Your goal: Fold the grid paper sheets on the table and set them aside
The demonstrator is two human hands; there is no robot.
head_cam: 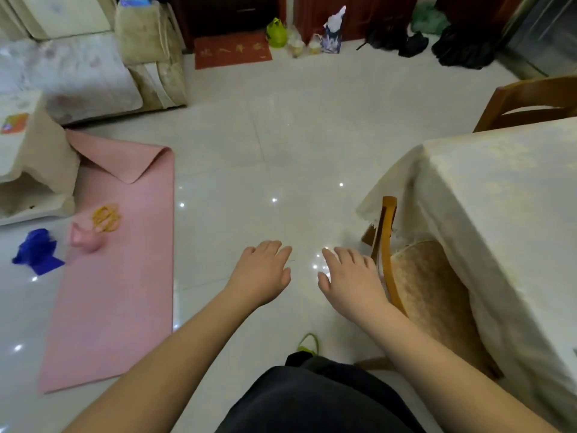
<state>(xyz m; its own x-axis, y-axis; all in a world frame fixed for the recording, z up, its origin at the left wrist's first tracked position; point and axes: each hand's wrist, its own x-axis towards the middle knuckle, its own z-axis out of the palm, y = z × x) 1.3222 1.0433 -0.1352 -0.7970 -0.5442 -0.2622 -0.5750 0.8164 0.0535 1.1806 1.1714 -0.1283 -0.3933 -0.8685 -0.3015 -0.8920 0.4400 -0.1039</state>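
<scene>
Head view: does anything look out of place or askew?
Yes. The pink mat on the floor has its far corner folded over, and no grid paper shows on the visible part of the table. Both hands are empty.

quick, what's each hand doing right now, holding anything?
Left hand: open, fingers relaxed, holding nothing.
Right hand: open, fingers spread, holding nothing.

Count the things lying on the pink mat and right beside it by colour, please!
Pink: 1, a small pink thing on the pink mat
Yellow: 1, a yellow ring thing on the mat
Blue: 1, a blue thing on the floor beside it
Total: 3
</scene>
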